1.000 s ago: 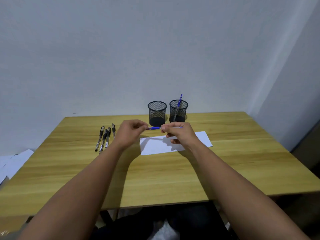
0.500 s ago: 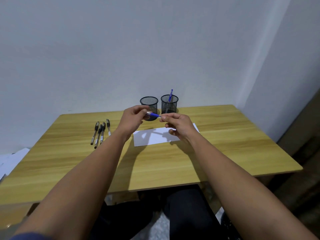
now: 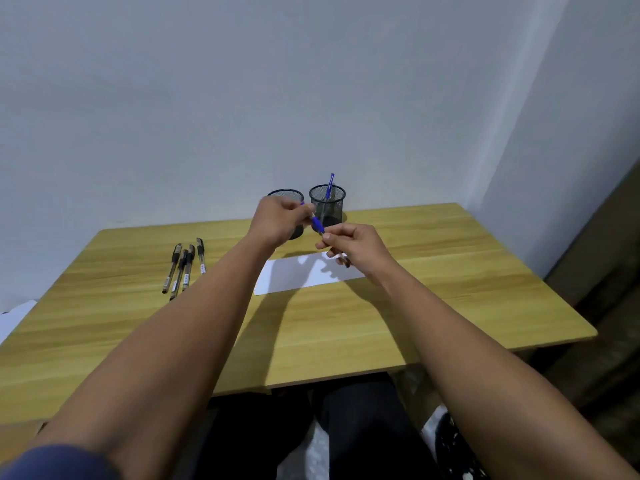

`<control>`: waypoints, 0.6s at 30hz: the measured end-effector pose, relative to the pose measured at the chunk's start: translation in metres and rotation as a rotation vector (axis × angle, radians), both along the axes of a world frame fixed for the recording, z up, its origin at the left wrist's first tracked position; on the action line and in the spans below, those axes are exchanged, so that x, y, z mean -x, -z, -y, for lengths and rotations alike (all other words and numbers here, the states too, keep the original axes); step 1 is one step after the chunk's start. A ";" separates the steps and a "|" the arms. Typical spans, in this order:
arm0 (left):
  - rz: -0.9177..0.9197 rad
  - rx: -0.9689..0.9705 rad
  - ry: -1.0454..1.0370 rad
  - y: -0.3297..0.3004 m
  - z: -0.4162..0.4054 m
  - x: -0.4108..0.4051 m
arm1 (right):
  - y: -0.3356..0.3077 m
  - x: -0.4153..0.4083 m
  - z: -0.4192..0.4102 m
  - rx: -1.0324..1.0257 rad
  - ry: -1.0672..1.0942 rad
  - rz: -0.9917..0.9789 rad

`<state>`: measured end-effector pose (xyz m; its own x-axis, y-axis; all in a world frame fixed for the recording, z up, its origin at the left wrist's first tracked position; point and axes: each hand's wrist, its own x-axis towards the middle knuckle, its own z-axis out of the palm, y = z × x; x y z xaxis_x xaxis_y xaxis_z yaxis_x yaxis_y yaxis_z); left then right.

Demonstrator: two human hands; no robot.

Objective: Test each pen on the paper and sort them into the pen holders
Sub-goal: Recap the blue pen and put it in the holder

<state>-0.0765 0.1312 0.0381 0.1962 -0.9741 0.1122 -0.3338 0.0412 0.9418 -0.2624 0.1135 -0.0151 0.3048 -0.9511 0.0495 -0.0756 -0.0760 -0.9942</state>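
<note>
Head view, right holder (image 3: 327,206) holding blue pen (image 3: 329,187)

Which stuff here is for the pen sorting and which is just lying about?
For the job: blue pen held by both hands, four black pens, paper, left holder, right holder with a blue pen.
Lying about: white sheets off the table's left edge.

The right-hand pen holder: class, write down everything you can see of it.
The right-hand pen holder is a round cup of black wire mesh with a solid dark rim and base, seemingly metal. It stands upright at the far edge of the wooden table, near the wall, just right of a matching holder. One blue pen leans inside, its top poking above the rim. Neither hand touches it.
</note>
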 end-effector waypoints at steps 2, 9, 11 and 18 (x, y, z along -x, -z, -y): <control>0.107 0.046 0.018 -0.004 0.019 0.003 | -0.013 0.006 0.013 0.058 -0.019 -0.091; 0.741 0.118 -0.126 0.003 0.088 0.013 | -0.056 0.017 0.102 0.233 0.321 -0.120; 0.916 0.054 -0.125 0.004 0.105 0.015 | -0.061 0.019 0.125 0.255 0.342 -0.120; 1.050 -0.134 -0.119 0.025 0.153 0.020 | -0.050 0.003 0.173 0.290 0.385 -0.206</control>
